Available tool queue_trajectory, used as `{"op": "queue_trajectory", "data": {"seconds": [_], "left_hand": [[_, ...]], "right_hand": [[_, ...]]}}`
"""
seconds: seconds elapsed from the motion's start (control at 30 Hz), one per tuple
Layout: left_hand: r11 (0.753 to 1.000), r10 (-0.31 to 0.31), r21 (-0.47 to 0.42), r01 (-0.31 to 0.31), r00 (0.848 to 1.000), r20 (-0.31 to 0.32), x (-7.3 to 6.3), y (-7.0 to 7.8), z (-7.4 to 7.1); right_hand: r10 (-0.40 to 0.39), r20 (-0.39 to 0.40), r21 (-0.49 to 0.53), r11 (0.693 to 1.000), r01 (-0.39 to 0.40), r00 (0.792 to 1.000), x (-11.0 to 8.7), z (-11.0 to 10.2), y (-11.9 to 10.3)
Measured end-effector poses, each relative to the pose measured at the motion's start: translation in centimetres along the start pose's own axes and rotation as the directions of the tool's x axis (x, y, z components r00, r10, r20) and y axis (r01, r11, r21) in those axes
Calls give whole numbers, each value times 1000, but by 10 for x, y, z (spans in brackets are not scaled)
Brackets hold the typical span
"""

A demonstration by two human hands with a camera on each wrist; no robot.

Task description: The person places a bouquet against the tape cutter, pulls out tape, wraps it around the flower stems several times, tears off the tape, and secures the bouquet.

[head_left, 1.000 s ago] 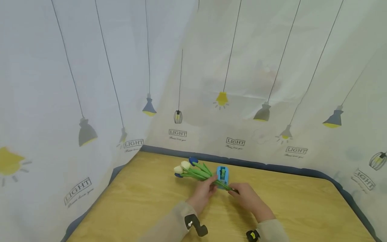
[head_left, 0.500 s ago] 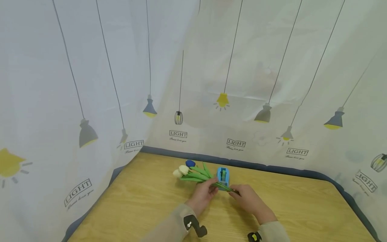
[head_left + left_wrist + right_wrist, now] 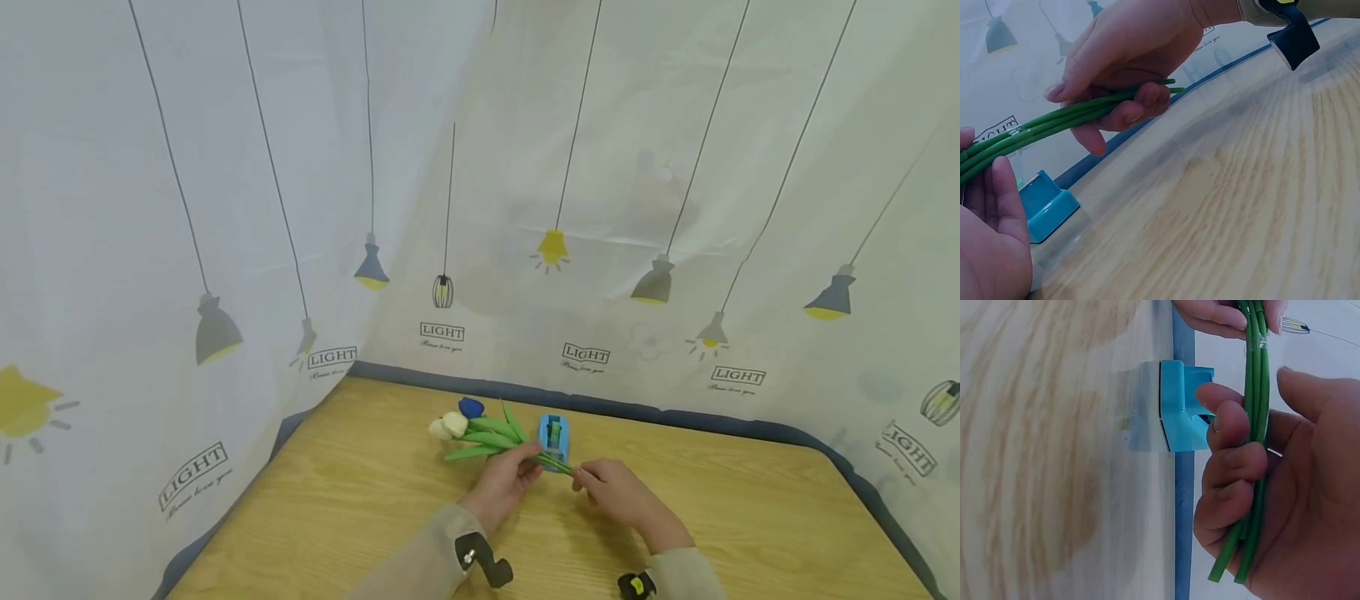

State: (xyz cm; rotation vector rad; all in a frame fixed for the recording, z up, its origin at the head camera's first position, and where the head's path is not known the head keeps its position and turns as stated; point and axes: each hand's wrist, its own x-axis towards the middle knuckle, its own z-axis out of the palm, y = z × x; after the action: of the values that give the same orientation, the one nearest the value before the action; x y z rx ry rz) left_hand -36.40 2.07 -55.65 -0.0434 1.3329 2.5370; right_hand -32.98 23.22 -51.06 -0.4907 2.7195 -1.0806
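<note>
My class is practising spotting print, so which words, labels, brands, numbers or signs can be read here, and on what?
"LIGHT": in several boxes on the wall covering.
"IGHT": in the far-right box there, first letter unclear.
Script under the boxes: too small and blurred to read surely.
Flower stems and tape dispenser: no readable text.

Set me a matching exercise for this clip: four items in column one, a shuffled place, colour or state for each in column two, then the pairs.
Column one
1. Tape dispenser
2. Left hand
3. Right hand
4. White tulip blooms

Column two
A. holds the green stems near their bare ends
B. just below a dark blue bloom in the head view
C. light blue, on the wooden table
D. holds the stems nearer the blooms

Pairs: 1-C, 2-D, 3-A, 4-B
</note>
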Motion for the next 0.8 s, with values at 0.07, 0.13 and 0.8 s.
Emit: {"op": "queue_trajectory", "data": {"seconds": [0.07,0.13,0.8], "left_hand": [[1000,-2,-3,2,1000,0,0,0,0],[1000,0,-3,0,1000,5,0,0,0],[998,-6,-58,8,999,41,-2,3,2]], "right_hand": [[10,0,25,1000,-10,1000,-1,-1,1],[30,-15,40,999,-29,999,0,0,2],[65,-116,80,995,-55,991,1,-9,2]]}}
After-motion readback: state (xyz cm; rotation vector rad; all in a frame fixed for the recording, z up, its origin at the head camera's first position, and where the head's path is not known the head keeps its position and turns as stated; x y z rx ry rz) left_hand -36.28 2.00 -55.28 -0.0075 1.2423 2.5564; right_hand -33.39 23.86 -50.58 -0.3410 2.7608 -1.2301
